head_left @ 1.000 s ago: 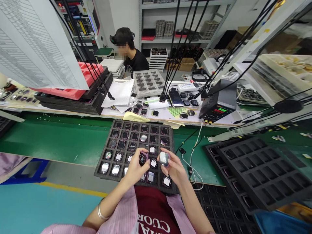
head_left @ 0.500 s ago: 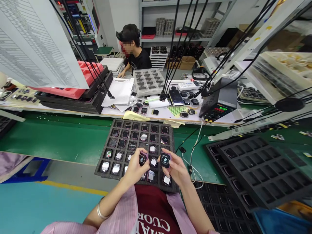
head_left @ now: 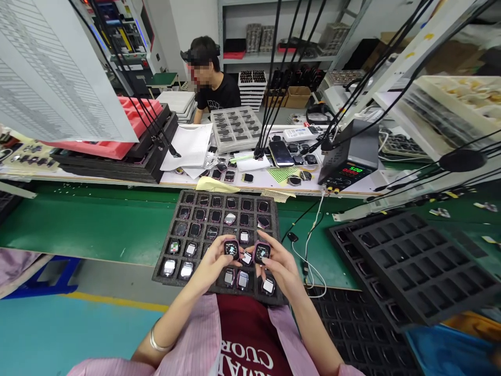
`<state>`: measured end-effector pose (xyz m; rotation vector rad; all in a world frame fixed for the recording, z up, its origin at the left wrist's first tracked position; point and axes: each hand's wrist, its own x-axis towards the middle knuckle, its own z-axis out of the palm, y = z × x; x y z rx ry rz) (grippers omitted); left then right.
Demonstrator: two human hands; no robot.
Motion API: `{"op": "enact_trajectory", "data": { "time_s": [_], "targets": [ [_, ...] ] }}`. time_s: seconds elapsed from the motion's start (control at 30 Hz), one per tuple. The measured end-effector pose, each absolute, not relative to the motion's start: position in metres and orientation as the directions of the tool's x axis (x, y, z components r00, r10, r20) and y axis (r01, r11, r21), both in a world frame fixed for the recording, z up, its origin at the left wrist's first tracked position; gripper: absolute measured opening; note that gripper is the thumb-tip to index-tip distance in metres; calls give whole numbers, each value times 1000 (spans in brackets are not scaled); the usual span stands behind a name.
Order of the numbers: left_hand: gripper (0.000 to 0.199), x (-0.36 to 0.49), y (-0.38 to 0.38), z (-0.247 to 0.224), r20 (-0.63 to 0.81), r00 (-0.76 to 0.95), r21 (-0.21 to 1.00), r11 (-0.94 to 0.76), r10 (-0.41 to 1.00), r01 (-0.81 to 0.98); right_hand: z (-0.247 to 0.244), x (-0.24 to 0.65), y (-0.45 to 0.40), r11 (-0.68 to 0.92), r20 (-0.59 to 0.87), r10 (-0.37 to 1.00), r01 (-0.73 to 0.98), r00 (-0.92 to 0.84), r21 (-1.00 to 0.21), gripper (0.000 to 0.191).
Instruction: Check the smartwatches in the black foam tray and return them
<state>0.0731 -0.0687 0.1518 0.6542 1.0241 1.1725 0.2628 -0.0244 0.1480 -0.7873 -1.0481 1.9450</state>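
Above the dark-grey foam tray [head_left: 178, 281], your left hand [head_left: 211, 262] pinches a square, purple-rimmed black watch [head_left: 231, 249] and your right hand [head_left: 282, 263] a matching watch [head_left: 262, 252]; gripping only their edges should leave both readable.

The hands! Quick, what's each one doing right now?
Left hand: closed, holding a watch with its screen lit.
Right hand: closed, holding a second watch, screen lit too.
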Motion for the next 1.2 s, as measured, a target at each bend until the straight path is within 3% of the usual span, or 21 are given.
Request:
{"op": "enact_trajectory", "data": {
  "time_s": [0.53, 0.77, 0.97, 1.2],
  "targets": [
    [35, 77, -69, 156, -309, 73, 857, 311, 948, -411, 147, 262, -29, -304, -125, 880, -342, -458, -889, 54],
    [36, 77, -70, 158, -307, 84, 851, 313, 948, -421, 142, 260, -30, -271, -150, 909, -279, -389, -921, 44],
    [37, 77, -69, 160, -310, 78, 857, 313, 948, -409, 140, 266, -27, -255, -91, 882, -305, -463, -918, 43],
    [35, 78, -61, 153, -300, 75, 864, 304, 951, -401, 124, 284, -6, -233, -154, 806, -69, -571, -970, 55]
  ]
}}
